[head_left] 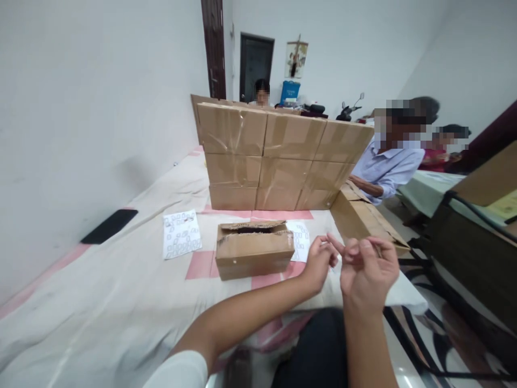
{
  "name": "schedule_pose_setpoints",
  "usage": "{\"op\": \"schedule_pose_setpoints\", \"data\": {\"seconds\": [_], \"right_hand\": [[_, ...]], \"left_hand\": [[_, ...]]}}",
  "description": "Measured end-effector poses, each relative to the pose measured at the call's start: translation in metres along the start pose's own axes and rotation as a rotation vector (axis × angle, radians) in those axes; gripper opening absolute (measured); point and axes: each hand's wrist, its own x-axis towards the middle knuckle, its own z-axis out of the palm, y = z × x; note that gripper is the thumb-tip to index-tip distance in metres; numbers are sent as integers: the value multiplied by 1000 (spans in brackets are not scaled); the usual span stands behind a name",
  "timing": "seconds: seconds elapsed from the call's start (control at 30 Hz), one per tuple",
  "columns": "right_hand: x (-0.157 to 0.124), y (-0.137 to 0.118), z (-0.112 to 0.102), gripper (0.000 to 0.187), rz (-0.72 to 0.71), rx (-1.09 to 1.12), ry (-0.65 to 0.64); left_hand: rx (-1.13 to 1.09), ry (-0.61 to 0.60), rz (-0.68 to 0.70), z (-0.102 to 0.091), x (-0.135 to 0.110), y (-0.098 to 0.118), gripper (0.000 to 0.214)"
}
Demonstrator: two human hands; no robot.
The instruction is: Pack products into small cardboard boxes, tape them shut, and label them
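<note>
My left hand [323, 264] and my right hand [369, 272] are raised close together at the table's right front, fingertips almost meeting. The left fingers are bent in a pinch; whatever they hold is too small to make out. My right hand has its palm towards me and its fingers curled against the thumb, hiding anything inside. Left of my hands sits a small cardboard box [254, 256], with a torn slot along its top. A white sheet with small drawn shapes [300, 242] lies partly behind that box. Another such sheet [181, 235] lies further left.
A tall panel of taped cardboard boxes [278, 156] stands across the table. A long open cardboard box [363, 218] runs along the right side. A black flat object [110, 226] lies by the left wall. One person [393, 161] sits at right; others are further back.
</note>
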Motion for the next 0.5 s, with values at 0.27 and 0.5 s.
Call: {"op": "schedule_pose_setpoints", "data": {"seconds": [0.27, 0.5], "right_hand": [[-3, -20, 73, 26, 180, 46, -279], [-16, 46, 117, 26, 166, 42, -389]], "left_hand": [[727, -252, 380, -130, -100, 131, 13], [1828, -140, 451, -234, -157, 189, 28]]}}
